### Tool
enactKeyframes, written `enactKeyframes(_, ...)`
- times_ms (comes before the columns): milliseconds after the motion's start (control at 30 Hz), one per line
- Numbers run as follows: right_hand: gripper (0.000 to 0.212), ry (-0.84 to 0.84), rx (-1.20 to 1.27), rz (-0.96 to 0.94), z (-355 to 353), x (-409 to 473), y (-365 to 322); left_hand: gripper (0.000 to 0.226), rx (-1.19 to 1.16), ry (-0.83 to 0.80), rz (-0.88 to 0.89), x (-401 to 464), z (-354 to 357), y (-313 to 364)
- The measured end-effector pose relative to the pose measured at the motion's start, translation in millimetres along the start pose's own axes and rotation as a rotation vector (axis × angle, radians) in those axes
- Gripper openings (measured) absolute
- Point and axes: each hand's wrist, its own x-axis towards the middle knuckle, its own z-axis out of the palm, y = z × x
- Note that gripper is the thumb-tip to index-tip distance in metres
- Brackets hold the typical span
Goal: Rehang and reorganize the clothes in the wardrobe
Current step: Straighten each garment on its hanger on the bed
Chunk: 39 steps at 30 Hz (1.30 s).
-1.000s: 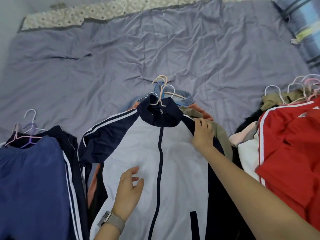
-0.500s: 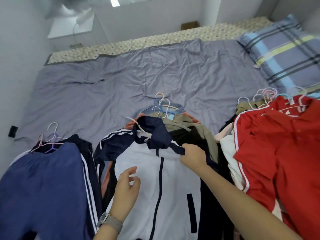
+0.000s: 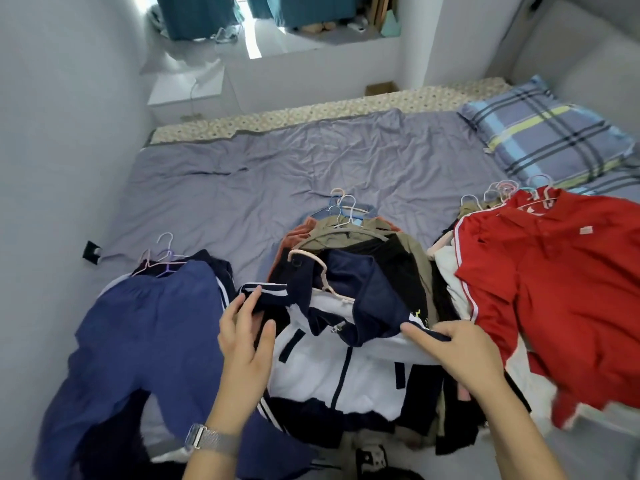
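Both hands have hold of the navy-and-white track jacket at the near edge of the bed.

The left hand [image 3: 244, 336], a watch [image 3: 204, 438] on its wrist, pinches the striped navy sleeve end between thumb and fingers; the right hand [image 3: 457, 355] curls over the jacket's [image 3: 332, 372] other shoulder, gripping the cloth. A pink hanger [image 3: 320, 275] sits in the open collar. The jacket tops the middle pile, between blue trousers [image 3: 145, 341] towards the left edge and a red shirt [image 3: 561, 289] towards the right. A plaid pillow [image 3: 550, 133] lies in the bed's [image 3: 311, 168] far right corner.
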Motion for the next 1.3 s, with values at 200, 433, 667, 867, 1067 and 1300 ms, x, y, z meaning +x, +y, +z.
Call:
enactKeyframes(200,0.076,0.009,-0.081,-0.096,-16,-84,-32,0.049,0.183,-0.048,0.020,-54,-47,-4)
enactKeyframes(433,0.074,0.171,0.179,-0.116,-54,-156,-36,0.048,0.231,0.012,0.135,-90,-102,4)
enactKeyframes(667,0.069,0.281,0.128,-0.076,-80,-215,-24,0.019,0.275,-0.004,0.284,-99,-112,41)
enactKeyframes(867,0.070,0.356,0.113,-0.003,-99,-241,4,0.012,0.266,-0.142,0.410,-127,-69,60)
enactKeyframes(1067,0.071,0.393,0.202,0.030,-132,-262,65,0.019,0.253,-0.316,0.459,-136,-18,87)
enactKeyframes(1300,0.069,0.491,0.207,0.128,-192,-259,172,0.020,0.175,-0.278,0.427,-184,98,161)
